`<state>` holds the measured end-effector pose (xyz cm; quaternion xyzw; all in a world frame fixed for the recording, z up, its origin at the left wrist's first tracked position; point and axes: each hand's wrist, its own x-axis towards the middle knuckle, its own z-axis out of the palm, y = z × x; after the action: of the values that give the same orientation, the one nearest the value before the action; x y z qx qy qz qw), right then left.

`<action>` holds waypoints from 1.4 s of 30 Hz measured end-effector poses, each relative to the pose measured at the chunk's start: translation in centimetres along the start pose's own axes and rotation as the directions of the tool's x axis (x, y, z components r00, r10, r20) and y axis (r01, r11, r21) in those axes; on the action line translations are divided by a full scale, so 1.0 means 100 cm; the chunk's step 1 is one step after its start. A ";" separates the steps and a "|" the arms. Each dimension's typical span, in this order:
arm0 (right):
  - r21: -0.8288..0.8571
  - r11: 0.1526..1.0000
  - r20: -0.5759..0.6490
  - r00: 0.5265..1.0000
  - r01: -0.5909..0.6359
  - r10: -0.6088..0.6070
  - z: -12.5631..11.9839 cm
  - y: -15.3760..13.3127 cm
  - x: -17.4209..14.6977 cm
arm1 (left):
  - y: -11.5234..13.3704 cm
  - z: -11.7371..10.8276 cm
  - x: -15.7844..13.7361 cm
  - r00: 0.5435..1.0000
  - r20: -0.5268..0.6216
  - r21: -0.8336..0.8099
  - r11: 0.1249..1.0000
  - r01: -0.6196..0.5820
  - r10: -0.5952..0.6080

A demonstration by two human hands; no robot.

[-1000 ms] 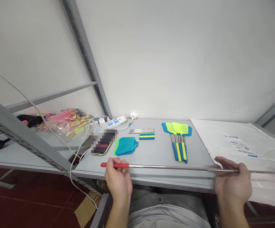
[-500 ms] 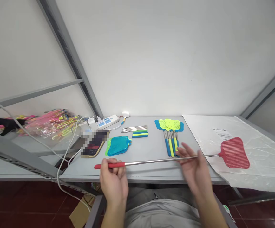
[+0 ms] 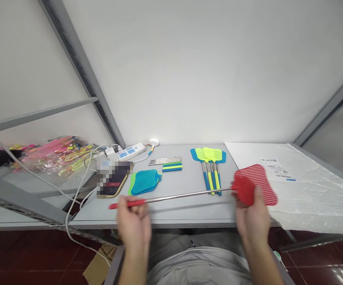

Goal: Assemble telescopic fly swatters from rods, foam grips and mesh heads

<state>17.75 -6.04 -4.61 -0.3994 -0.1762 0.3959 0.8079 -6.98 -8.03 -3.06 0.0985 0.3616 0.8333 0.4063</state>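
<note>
Fingers (image 3: 123, 206) grip red flyswatter (image 3: 252, 178); phone (image 3: 120, 177), other swatters (image 3: 210, 155) beyond.

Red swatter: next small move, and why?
Probably ease the right hand toward the left hand to shorten the shaft: it looks longer than those on the grouped swatters, while the left grips the red handle and the right holds the red head.

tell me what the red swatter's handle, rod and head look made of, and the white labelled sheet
Handle: possibly rubber or plastic; smooth, even red, fairly matte.
Rod: metal, probably polished steel; silvery with bright highlights.
Head: seemingly moulded plastic; thin, red, slotted.
White sheet: probably plastic film; shiny creases, though coated paper can't be ruled out.
</note>
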 end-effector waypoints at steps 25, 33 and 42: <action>-0.074 0.989 0.294 0.945 -0.127 0.143 0.010 0.001 -0.006 | -0.039 0.002 -0.031 0.777 0.630 0.640 0.558 -0.528 0.012; -0.143 0.985 0.341 0.930 -0.093 0.137 0.009 -0.016 0.019 | -0.059 0.040 -0.054 0.379 0.850 0.415 0.023 -0.909 -0.367; -0.493 0.824 0.545 0.838 0.280 0.041 -0.016 0.015 0.027 | -0.091 0.123 -0.001 0.584 0.732 0.594 -0.092 -0.799 -0.352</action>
<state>19.63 -4.12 -6.87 -0.4776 -0.5258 0.3688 0.5994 4.24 2.03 -0.41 0.7545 0.5999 0.2366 0.1222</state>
